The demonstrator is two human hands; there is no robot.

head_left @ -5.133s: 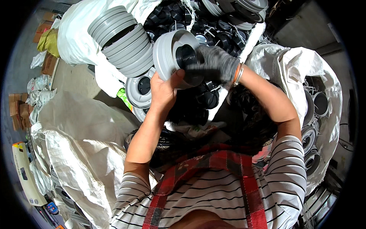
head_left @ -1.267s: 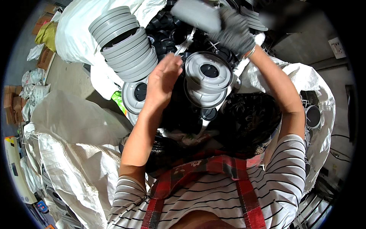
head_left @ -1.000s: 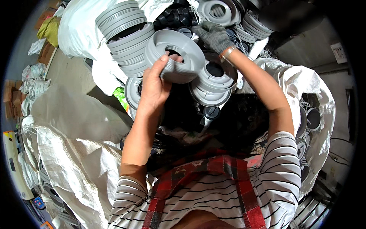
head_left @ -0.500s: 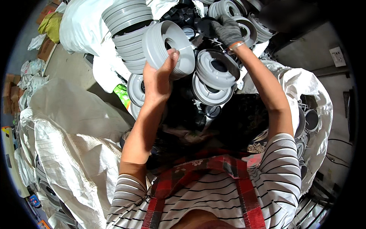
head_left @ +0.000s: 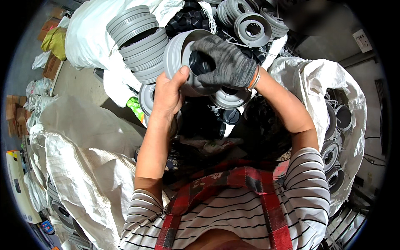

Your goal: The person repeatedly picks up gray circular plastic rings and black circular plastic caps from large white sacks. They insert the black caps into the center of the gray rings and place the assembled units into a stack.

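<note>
My bare left hand (head_left: pixel 168 93) grips a wide grey plastic collar (head_left: pixel 175 54) by its near side, thumb over the rim. The collar is tilted with its hollow side toward my right. A ribbed black plastic ring (head_left: pixel 199 63) sits at the collar's opening. My right hand (head_left: pixel 229 62), in a grey knitted glove, closes round this black ring; the fingertips are partly hidden inside the collar. Beneath my gloved hand lies another round grey collar (head_left: pixel 231 100), partly covered. Stacked grey collars (head_left: pixel 143 50) stand just left of the held one.
Loose black fittings (head_left: pixel 187 21) and more grey collars (head_left: pixel 253 29) lie at the far side. A white woven sack (head_left: pixel 79 179) opens at my left; another sack (head_left: pixel 306 79) at my right holds grey parts (head_left: pixel 330 154). A small black cap (head_left: pixel 230 116) lies below the hands.
My right hand has come from the far pile toward me and left, to the held collar, with a black ring in its fingers. My left hand keeps the collar, shifted slightly.
</note>
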